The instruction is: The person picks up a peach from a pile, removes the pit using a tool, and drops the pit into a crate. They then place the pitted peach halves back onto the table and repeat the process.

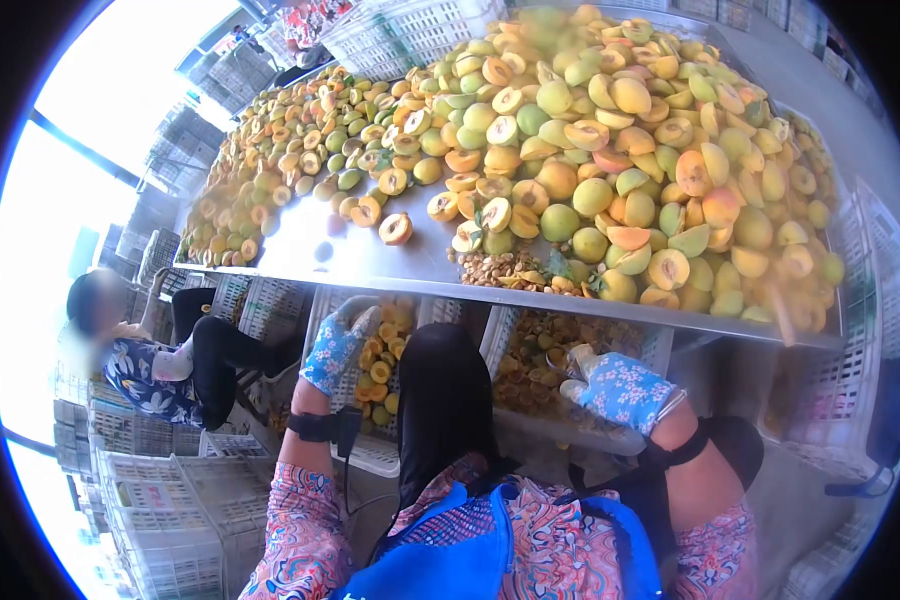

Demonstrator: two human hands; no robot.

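Note:
My left hand (336, 345), in a blue flowered glove with pale fingertips, is over the near-left crate (377, 458). Its fingers are apart, with no fruit visible in them. Yellow pitted peach halves (380, 372) lie in that crate beside the hand. My right hand (625, 390), gloved alike, hangs above another crate (610, 432) of brownish pits and scraps (530, 375). Its fingers are curled round something thin and shiny that I cannot make out. Above both hands, a metal table (315, 240) carries a large heap of cut peaches (610, 170), many with the pit showing.
The table's raised front edge (490, 296) runs just beyond my hands. Loose pits (500, 268) lie near it. A white crate (415, 35) stands at the far side. Another person (160, 365) sits at the left, near stacked crates (170, 510). My knee (445, 375) is between the two crates.

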